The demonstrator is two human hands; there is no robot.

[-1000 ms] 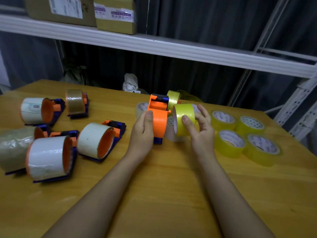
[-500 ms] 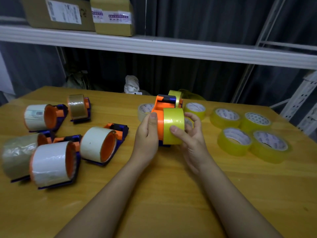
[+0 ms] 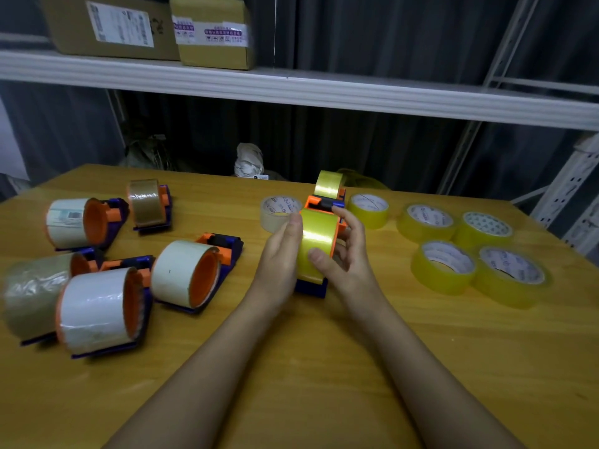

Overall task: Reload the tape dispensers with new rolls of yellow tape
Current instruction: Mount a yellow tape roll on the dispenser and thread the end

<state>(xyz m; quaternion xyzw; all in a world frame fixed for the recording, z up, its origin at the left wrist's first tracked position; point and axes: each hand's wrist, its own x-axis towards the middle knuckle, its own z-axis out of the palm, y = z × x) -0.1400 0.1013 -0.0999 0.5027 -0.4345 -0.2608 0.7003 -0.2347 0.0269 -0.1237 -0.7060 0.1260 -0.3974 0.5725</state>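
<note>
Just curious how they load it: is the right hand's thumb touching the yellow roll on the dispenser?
Touching. In the head view the right hand presses its thumb against the yellow roll.

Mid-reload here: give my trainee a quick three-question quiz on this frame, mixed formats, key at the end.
1. True or false: the yellow tape roll sits on the orange and blue dispenser between both hands.
2. How many loose yellow rolls lie flat right of that dispenser?
3. Which hand has its thumb on the roll's face? A) left hand B) right hand

Key: 1 true; 2 five; 3 B.
</note>
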